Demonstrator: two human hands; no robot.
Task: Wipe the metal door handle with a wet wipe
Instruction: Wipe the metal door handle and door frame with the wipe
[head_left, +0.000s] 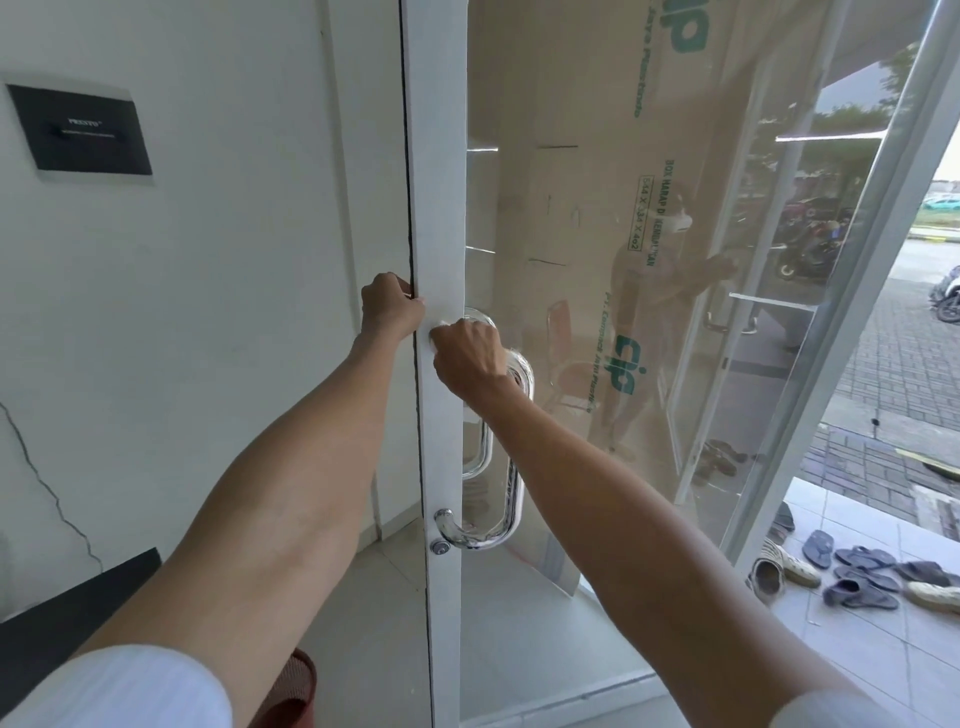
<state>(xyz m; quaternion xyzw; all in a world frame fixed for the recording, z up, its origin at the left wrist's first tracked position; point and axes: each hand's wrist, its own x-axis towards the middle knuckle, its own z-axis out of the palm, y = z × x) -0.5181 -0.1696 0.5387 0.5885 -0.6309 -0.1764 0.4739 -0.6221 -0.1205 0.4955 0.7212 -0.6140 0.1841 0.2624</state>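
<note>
The right hand (467, 358) is squeezing the wet wipe (435, 332) around the top of the door handle (511, 499) (the long shiny bottom part looks still to do), while the left hand (390, 312) is gripping the door edge (436, 208).

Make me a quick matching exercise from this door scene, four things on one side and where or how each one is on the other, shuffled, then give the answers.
Things:
1. left hand
2. right hand
3. keyhole
4. sandals

Places or states:
A. on the tiled floor outside the glass
B. gripping the door's edge
C. on the frame, just below the metal door handle's lower end
D. closed on a white wet wipe at the handle's top

Pairs: 1-B, 2-D, 3-C, 4-A
</note>
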